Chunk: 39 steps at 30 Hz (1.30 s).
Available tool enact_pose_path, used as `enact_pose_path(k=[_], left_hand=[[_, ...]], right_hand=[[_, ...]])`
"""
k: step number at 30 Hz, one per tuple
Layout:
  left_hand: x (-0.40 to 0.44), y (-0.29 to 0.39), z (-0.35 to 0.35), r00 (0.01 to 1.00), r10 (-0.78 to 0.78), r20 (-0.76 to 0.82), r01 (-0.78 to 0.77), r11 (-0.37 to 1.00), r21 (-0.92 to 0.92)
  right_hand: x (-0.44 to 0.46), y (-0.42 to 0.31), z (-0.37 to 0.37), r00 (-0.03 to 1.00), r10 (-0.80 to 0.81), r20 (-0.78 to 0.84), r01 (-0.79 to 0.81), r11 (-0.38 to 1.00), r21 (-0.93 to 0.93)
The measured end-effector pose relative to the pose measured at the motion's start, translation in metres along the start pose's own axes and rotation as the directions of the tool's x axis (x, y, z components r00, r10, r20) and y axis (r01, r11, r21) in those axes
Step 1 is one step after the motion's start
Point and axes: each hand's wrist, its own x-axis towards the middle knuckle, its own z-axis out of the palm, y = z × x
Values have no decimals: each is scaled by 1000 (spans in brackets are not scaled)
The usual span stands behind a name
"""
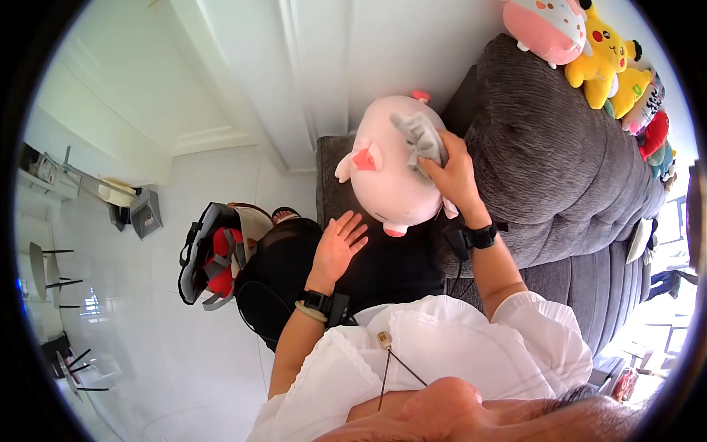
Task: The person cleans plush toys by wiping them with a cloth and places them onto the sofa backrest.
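Observation:
A large pale pink pig plush toy (394, 184) lies on the sofa seat in front of me, against the sofa's grey back cushion. My right hand (455, 177) is closed on a crumpled grey cloth (421, 140), which rests against the plush toy's upper side. Below and left of the toy, my left hand (340, 249) is held palm up above my lap with its fingers apart. Nothing lies in it, and a gap separates it from the plush toy. Both wrists wear black bands with small devices.
The dark grey sofa (567, 147) runs to the right, with several plush toys, among them a yellow one (600, 55), along its top. A white panelled wall (324, 74) stands behind. On the tiled floor at left sit a red and grey bag (221, 254) and a grey bin (146, 214).

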Motion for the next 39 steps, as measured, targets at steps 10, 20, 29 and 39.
enact_pose_path(k=[10,20,29,39], left_hand=[[9,-2,-20,999,-22,-31,18,994,-108],[0,1,-14,999,-13,-46,8,994,-106],[-6,1,-14,997,17,-69,-23,996,-89],[-4,2,-15,996,-4,-87,-3,997,-80]], right_hand=[[-88,-38,3,953,-189,237,200,980,-23],[-122,-24,-29,882,455,123,-471,858,206],[-135,-30,-4,670,375,641,-612,767,191],[-139,-32,4,710,481,515,-590,805,61]])
